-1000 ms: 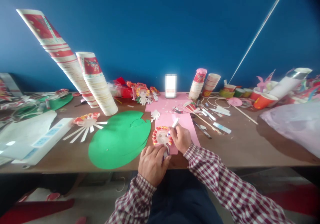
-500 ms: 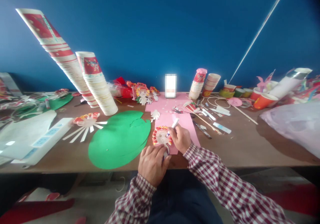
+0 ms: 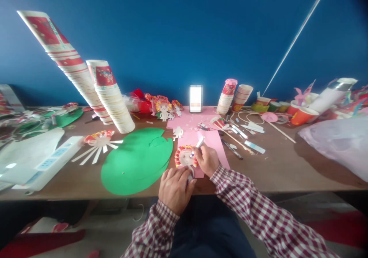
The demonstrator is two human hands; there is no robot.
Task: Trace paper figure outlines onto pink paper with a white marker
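A paper doll [image 3: 186, 159] with a ring of red and yellow curled hair and a drawn eye lies on a pink sheet [image 3: 217, 147] at the table's front. My right hand [image 3: 208, 159] grips a white marker [image 3: 200, 142], its dark tip at the right side of the doll's face. Over the doll's lower body, my left hand [image 3: 175, 185] holds it with bent fingers and the thumb apart on the right. That hand covers most of the doll's body. Just above the doll lies a small white paper cutout [image 3: 178, 132].
Left are a large green paper shape [image 3: 135, 166], a paper piece with strips [image 3: 99, 141] and leaning cup stacks [image 3: 113, 97]. Finished-looking dolls [image 3: 163, 108] stand behind. To the right lie several markers [image 3: 240, 131], a glue-like tube [image 3: 255, 147], orange cups [image 3: 303, 115] and a plastic bag [image 3: 339, 143].
The marker in my right hand has shifted very slightly left at the doll's face. My left hand stays on the doll's body.
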